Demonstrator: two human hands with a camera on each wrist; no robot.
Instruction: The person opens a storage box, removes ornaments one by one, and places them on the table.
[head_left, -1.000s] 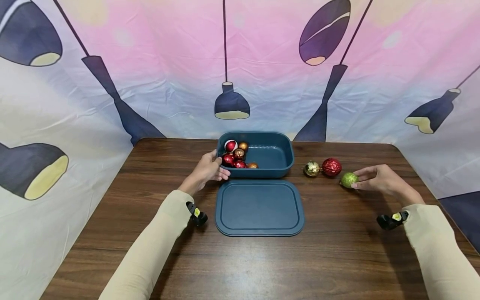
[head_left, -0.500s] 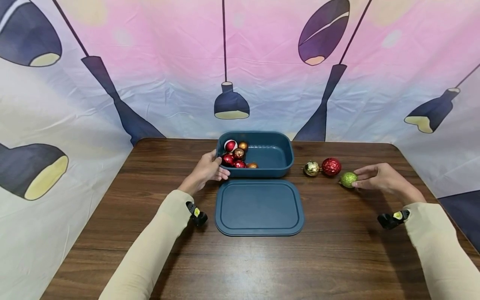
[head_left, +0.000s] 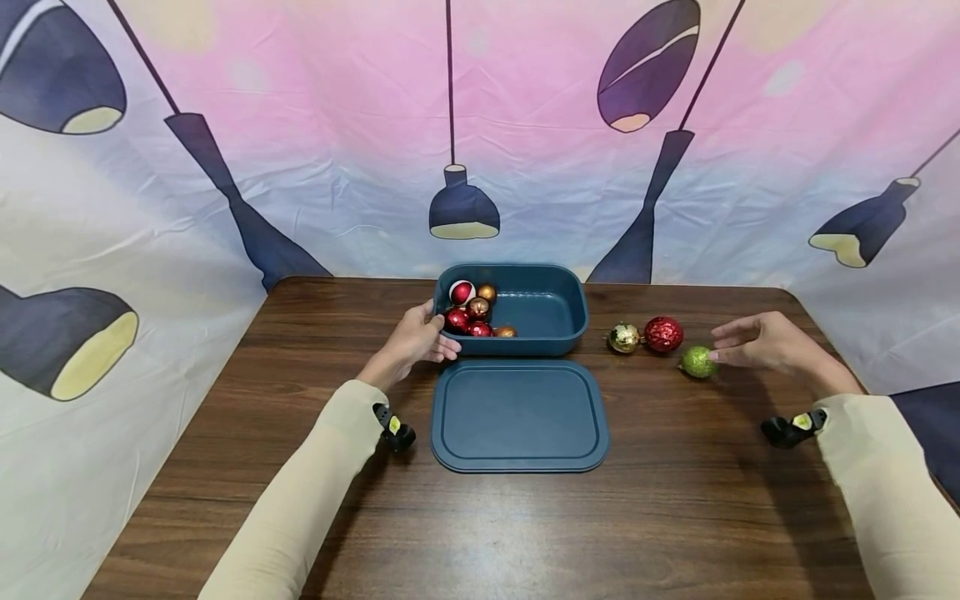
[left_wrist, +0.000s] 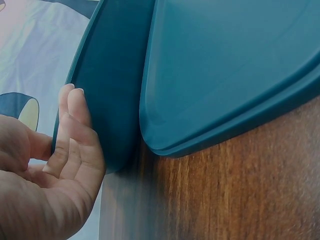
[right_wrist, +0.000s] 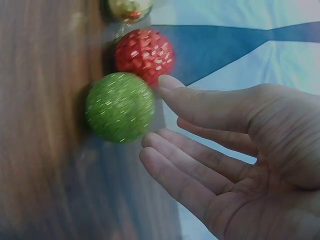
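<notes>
My left hand holds the near left corner of a dark teal storage box, thumb at the side rim and fingers along the front wall. Several red and golden Christmas baubles lie in the box's left part, among them a glossy red bauble. My right hand is beside a green glitter bauble on the table, its fingers spread apart. In the right wrist view, thumb and fingers stand off the green bauble with nothing between them. A red textured bauble and a gold bauble lie left of it.
The matching flat lid lies on the wooden table just in front of the box. Behind the table's far edge hangs a cloth printed with lamps.
My right hand has let go of the green bauble, its fingers opening and lifting slightly back to the right. The bauble stays on the table; the left hand keeps its place.
</notes>
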